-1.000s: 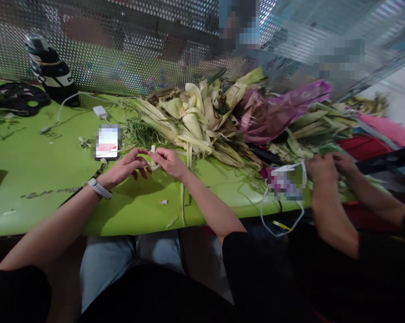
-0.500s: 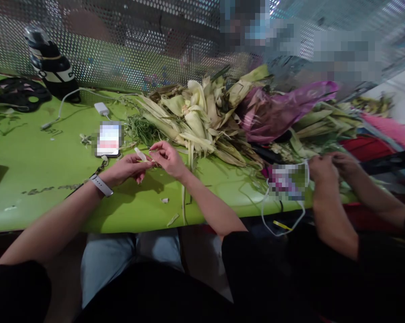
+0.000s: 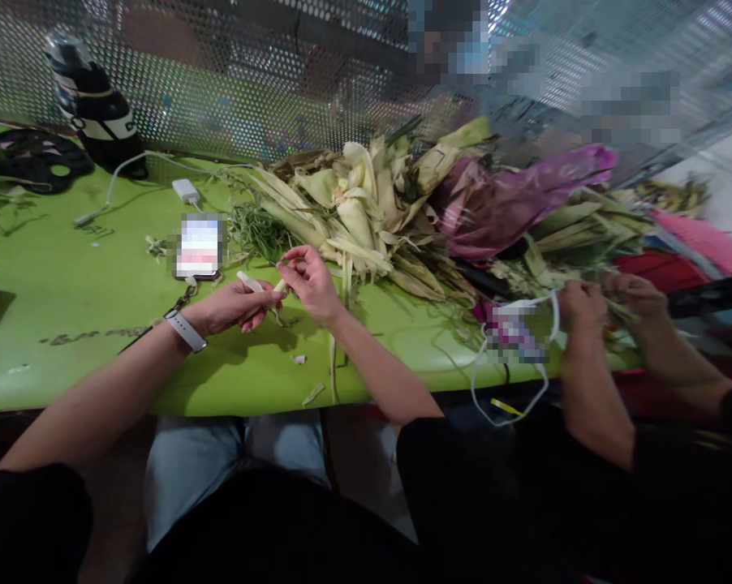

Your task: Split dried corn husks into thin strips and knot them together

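Over the green table, my left hand [image 3: 238, 307] is closed around pale folded corn husk strips [image 3: 250, 282], whose white ends poke out past the fingers. My right hand [image 3: 315, 285] is beside it, thumb and fingertips pinched at the tip of a husk strip [image 3: 279, 287] that comes out of the left hand. Thin shreds hang below the left fingers. Beyond my hands lies a heap of dry corn husks [image 3: 357, 203], with a bunch of thin green strands [image 3: 260, 229] at its left side.
A phone [image 3: 199, 247], white charger [image 3: 186, 191] with cable and dark bottle [image 3: 101, 113] are at left. A purple plastic bag [image 3: 493, 203] lies on the husks. At right, a co-worker's hands [image 3: 585, 307] work beside a white-corded pouch [image 3: 512, 328]. Husk scraps [image 3: 313, 395] lie near the front edge.
My hands have drawn slightly apart, and a husk strip now shows between them. Shreds hang lower from my left hand. The co-worker's hands have also moved apart.
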